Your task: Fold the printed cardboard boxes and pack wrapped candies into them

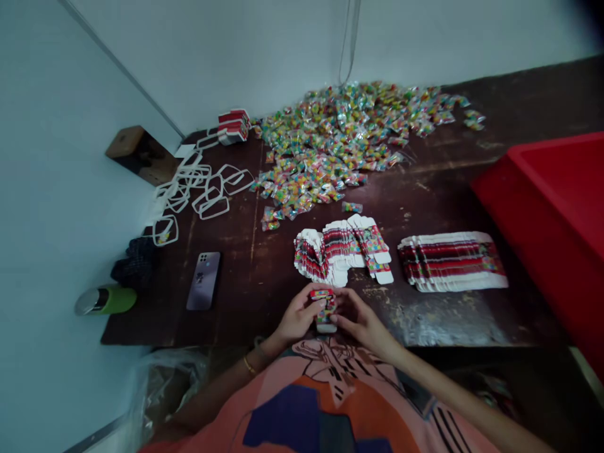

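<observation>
Close to my body, at the table's front edge, my left hand (302, 313) and my right hand (359, 318) both grip a small red printed carton (324, 307) with a white end flap. My left thumb lies across its face, while my right fingers press its right side. Just beyond my hands, a fanned row of flattened cartons (340, 245) spreads over the dark table (255, 283). Further back lies a large heap of small clear candy packets (340, 132), with one packet (352, 207) apart in front.
Right of the fanned row lies a straight carton stack (453, 261), beside a red bin (542, 182). At left are white bands (202, 189), a wooden box (141, 154), a phone (204, 280), a green bottle (106, 300) and dark cloth (134, 261). Banded cartons (233, 126) sit behind.
</observation>
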